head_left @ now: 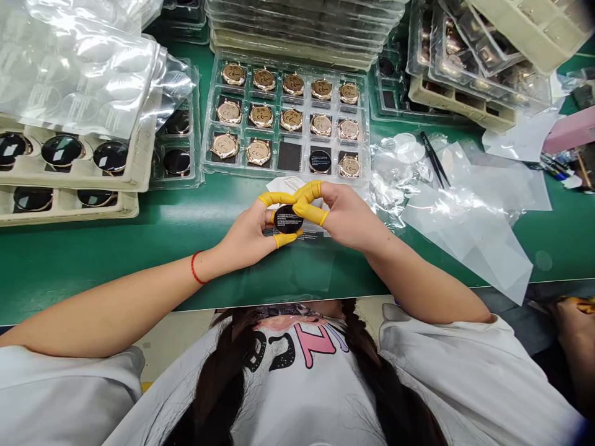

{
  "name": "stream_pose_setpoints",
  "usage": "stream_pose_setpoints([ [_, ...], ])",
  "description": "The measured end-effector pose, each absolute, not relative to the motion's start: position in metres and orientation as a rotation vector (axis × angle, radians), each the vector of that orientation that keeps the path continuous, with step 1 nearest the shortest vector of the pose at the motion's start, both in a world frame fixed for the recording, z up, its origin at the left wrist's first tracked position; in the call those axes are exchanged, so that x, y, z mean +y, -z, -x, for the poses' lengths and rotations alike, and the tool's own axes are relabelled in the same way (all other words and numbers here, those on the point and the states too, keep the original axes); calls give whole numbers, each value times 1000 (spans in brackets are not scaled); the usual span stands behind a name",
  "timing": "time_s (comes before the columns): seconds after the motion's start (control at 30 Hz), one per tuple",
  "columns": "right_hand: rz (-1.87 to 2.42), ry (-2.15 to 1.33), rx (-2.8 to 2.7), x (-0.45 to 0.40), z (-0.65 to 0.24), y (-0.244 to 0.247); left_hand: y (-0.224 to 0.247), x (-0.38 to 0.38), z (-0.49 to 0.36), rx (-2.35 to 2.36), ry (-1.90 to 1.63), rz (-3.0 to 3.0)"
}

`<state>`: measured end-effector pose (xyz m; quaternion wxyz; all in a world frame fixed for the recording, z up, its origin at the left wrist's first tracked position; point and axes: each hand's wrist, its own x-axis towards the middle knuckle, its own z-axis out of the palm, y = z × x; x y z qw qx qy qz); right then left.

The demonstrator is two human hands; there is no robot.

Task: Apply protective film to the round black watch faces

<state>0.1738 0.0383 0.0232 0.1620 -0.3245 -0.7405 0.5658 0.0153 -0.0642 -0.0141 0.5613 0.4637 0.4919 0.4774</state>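
Observation:
My left hand [253,232], with yellow finger covers, grips a round watch piece [289,219] whose black face bears white printed text. My right hand [346,214], also with yellow finger covers, pinches the upper right edge of the same piece. Beneath the hands lies a clear sheet with printed text [312,235]. Just beyond is a clear tray [211,155] of gold watch cases [258,152], backs up. In its front row one compartment [289,156] shows only a black pad, and the one beside it holds a black-faced round piece [320,161].
Cream trays [134,167] of black-faced watches and plastic covers are at the left. Stacked clear trays [302,28] rise behind. Black tweezers [434,160], clear films [474,229] and more stacked trays [483,62] are at the right. Another person's arm [576,334] shows at the right edge.

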Motion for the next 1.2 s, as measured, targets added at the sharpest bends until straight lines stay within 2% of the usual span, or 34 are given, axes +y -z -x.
stream_pose_setpoints([
  [0.5, 905, -1524, -2187, 38, -173, -24, 12, -64, -16, 1159, -1111, -1062],
  [0.67, 947, -1047, -2411, 46, -196, -36, 12, -64, -15, 1217, -1094, -1057],
  [0.77, 1183, -677, -2705, 50, -219, -35, 12, -65, -15, 1244, -1070, -1041],
  [0.87, 1501, -510, -2873, 49, -233, -26, 12, -64, -15, 1230, -1067, -1040],
  [1.0, 1655, -517, -2801, 46, -236, -16, 13, -63, -16, 1232, -1088, -1048],
  [1.2, 1220, -953, -2408, 38, -227, -20, 18, -63, -17, 1223, -1098, -1062],
])
